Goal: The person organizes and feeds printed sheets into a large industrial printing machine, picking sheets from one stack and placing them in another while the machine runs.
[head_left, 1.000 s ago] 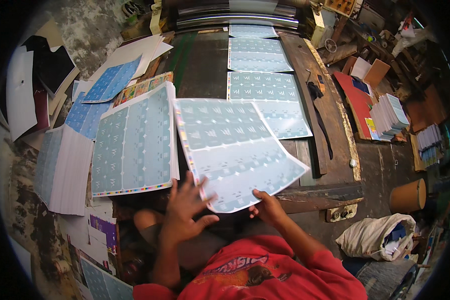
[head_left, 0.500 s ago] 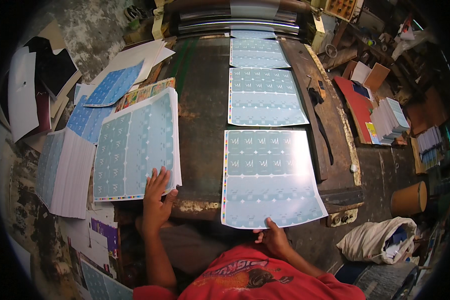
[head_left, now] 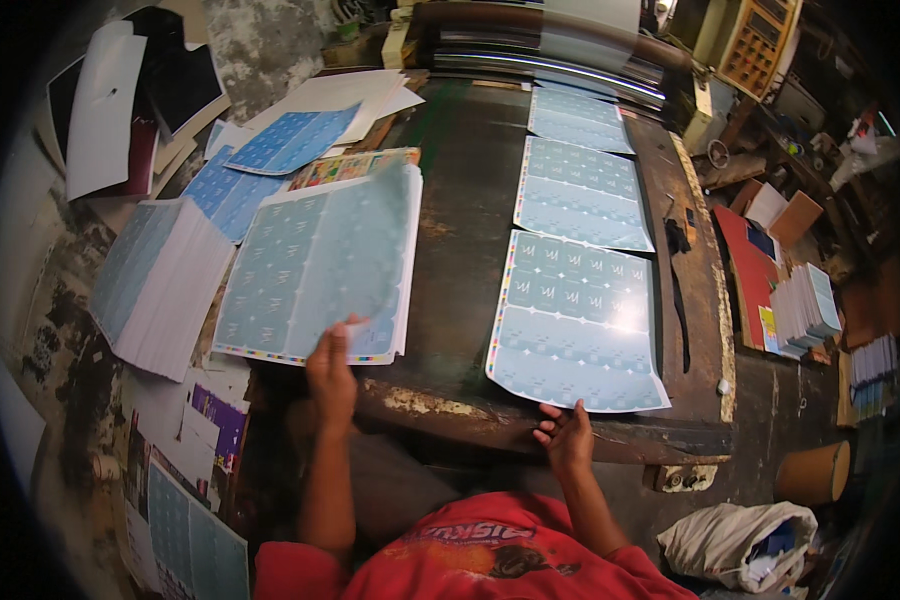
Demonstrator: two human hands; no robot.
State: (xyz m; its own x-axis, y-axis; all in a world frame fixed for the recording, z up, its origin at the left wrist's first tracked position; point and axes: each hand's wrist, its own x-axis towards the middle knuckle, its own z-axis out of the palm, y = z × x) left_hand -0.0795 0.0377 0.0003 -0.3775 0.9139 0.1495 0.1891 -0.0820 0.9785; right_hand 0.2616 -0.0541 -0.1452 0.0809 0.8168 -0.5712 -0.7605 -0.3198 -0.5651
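Note:
My left hand [head_left: 332, 375] is at the near right part of the left stack of printed sheets [head_left: 315, 262]. Its bent fingers are at the edge of the top sheet, whose right side curls up and is blurred. On the table's right side, my right hand [head_left: 568, 437] holds the near edge of a pale blue-green printed sheet [head_left: 580, 310], thumb at the edge and other fingers partly below it. That sheet's near edge bends up slightly. Behind it, further printed sheets [head_left: 580, 190] lie in a row back to the rollers [head_left: 550, 62].
A thick, slanted paper stack [head_left: 165, 285] stands left of my left hand. Blue sheets [head_left: 295, 140] and white boards [head_left: 315, 100] lie beyond. A dark strap [head_left: 678, 290] lies on the table's right side. A white sack [head_left: 735, 545] and brown bin [head_left: 815, 472] stand at the lower right.
The view has shifted left. The top sheet's right side, flat before under my spread left hand, now curls up. My left fingers have bent at its edge; my right hand stays at its sheet.

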